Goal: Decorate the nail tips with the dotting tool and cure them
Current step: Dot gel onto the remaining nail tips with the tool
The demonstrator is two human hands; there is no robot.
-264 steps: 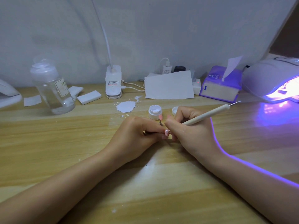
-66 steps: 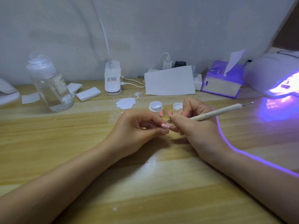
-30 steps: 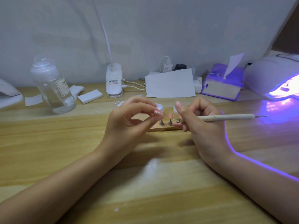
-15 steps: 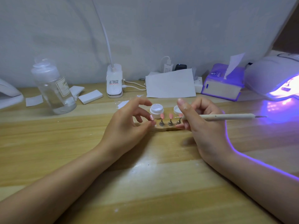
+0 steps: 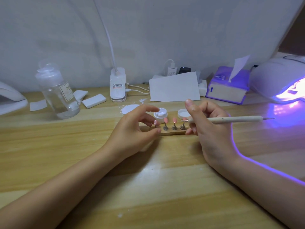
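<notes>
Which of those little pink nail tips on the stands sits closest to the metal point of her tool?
The rightmost nail tip: the dotting tool in the right hand has its metal point just beside it. The others stand farther left.

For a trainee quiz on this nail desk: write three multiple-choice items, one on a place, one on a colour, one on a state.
1. Where is the dotting tool?
A. lying beside the bottle
B. inside the lamp
C. in the right hand

2. What colour are the nail tips on the holder?
A. pink
B. black
C. green

3. What state is the curing lamp in?
A. dark
B. lit
C. covered with a cloth

Answers: 1 C, that hand grips the tool's shaft; 2 A, each tip on its stand shows pink; 3 B, violet light spills from its mouth onto the table.
</notes>
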